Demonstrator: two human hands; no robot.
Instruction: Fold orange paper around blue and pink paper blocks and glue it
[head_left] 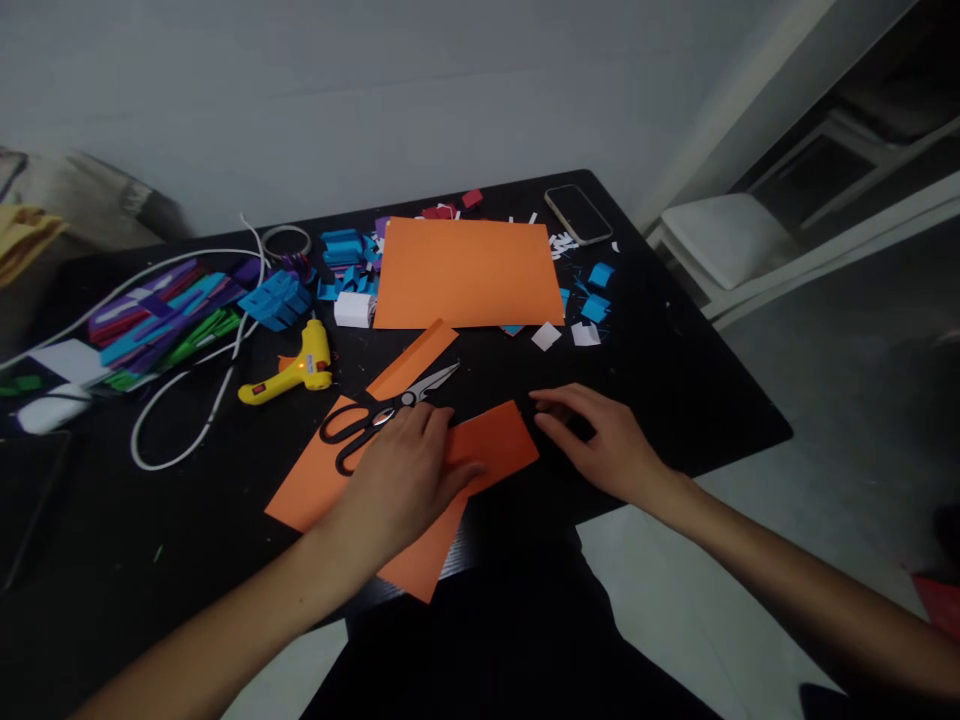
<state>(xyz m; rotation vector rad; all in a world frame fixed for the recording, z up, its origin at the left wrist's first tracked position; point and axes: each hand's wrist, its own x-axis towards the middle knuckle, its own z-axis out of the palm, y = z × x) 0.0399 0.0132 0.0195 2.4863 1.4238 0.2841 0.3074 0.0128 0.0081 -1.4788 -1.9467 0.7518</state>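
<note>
My left hand (411,468) lies over the left end of a folded-looking orange paper piece (496,440), thumb along its face and fingers at its upper edge, holding it. Just right of that piece, my right hand (600,440) is empty, its fingers curved and the thumb apart from them. Black-handled scissors (375,414) lie by my left hand, blades pointing up and right. Beneath the scissors and my left forearm is a larger orange sheet (304,490), partly hidden; its lower corner (424,570) shows near the table's front edge. A narrow orange strip (414,360) lies beyond the scissors.
A yellow glue gun (296,370) with a glowing light lies left of the scissors. White cable (217,410) loops beside bundled coloured paper strips (165,315). A big orange sheet (469,270) covers scraps at the back. A phone (577,213) lies near the far right corner.
</note>
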